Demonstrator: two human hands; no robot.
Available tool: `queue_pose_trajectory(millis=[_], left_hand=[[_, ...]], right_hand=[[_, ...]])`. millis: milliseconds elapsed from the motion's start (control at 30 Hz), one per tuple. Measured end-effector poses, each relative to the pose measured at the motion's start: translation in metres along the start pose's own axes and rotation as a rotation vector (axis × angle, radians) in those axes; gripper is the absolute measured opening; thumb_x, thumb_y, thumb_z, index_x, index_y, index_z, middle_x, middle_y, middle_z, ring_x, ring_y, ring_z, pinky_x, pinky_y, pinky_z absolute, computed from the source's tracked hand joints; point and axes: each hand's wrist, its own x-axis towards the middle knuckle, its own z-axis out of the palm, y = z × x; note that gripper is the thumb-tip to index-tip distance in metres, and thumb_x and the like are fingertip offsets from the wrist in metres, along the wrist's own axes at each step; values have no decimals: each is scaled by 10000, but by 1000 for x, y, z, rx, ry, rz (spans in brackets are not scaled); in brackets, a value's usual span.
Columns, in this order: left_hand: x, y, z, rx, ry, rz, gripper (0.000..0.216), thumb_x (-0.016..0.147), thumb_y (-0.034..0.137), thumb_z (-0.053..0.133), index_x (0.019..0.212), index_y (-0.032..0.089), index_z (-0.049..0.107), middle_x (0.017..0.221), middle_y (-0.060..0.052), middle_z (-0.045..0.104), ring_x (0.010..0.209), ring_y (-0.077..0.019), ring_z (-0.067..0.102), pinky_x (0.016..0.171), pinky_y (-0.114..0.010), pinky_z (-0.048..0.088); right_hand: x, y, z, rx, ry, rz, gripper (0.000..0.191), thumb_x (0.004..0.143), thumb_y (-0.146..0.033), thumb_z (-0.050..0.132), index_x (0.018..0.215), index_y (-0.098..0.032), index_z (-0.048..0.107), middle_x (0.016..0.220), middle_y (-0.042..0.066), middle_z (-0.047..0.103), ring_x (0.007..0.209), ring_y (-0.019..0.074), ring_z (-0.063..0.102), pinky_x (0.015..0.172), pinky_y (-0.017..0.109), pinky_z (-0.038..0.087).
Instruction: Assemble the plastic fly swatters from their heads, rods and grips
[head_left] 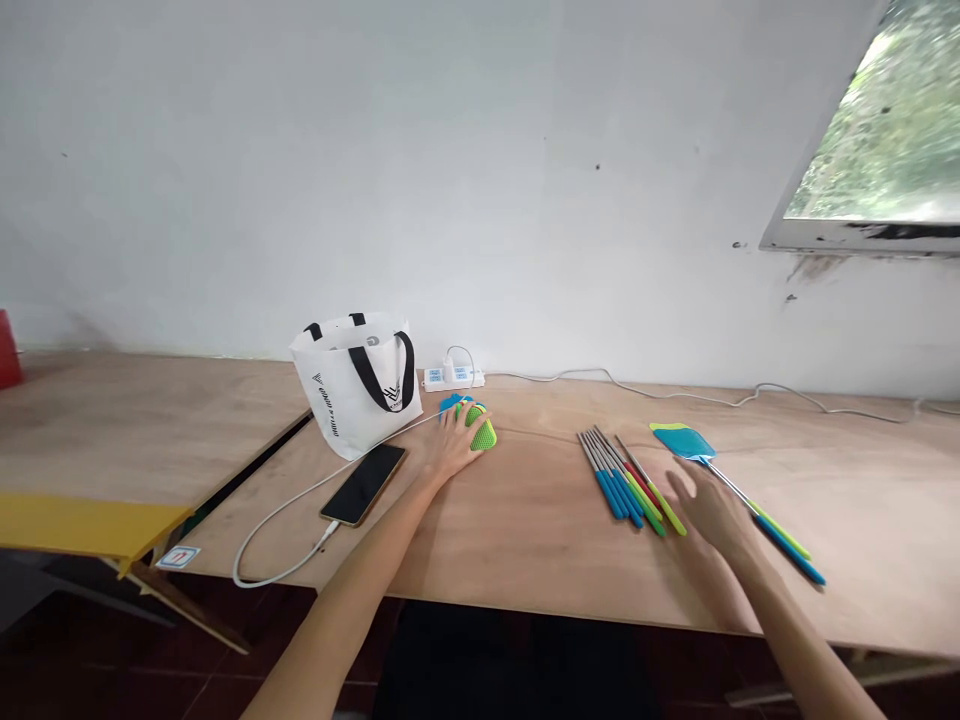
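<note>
At the middle of the table, my left hand (452,446) has its fingers curled over a small pile of fly swatter heads. A green mesh head (484,432) shows at its right side and a blue head (450,402) behind the fingers. My right hand (709,508) is over the table with its fingers apart and nothing in it. Right beside it lie fly swatters (684,441) with heads on, one blue and one yellow-green, overlapping. To its left are several metal rods (616,478) with blue, green, red and yellow-green handles, lying side by side.
A white tote bag (352,390) with black handles stands at the left. Before it lies a phone (364,485) on a white charging cable (274,512). A power strip (454,378) sits against the wall, its cord (675,396) running right. A gap divides the tables at left.
</note>
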Motion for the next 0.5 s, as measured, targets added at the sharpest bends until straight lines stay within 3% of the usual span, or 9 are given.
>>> queue_pose_trajectory(millis=[133,233,300,400,500], left_hand=[[0,0,0,-7,9,3,728,783,293,789,1453,310,507,1528,-121,384,1373,-398,353,1141,-553,308],[-1,3,-5,-31,0,-14,714,774,285,785,1441,292,530,1514,-128,395,1344,-401,380,1134,-551,321],[-4,11,-11,-68,-27,7,714,766,296,788,1436,290,539,1501,-127,408,1327,-395,401,1133,-547,329],[-11,36,-22,-168,-88,51,710,780,366,779,1444,307,532,1469,-107,445,1322,-370,422,1129,-516,354],[-17,75,-25,-321,-209,-11,705,815,590,717,1438,312,538,1398,-95,514,1270,-340,485,1075,-479,421]], right_hand=[[14,69,-12,-180,37,236,670,975,-578,315,1433,-143,538,1350,239,610,1210,433,578,921,562,508],[24,103,-14,-267,-155,275,621,975,-565,348,1368,-147,586,1239,239,644,1189,408,600,932,527,502],[29,112,-11,-300,-251,244,519,1002,-468,315,1271,-159,634,1189,216,661,1140,357,639,913,477,507],[37,108,-3,-331,-269,229,388,970,-279,356,1147,-123,664,1135,227,676,1077,331,672,861,446,512],[41,95,3,-350,-243,237,317,895,-145,415,1069,-110,678,1085,243,690,1035,356,686,814,456,505]])
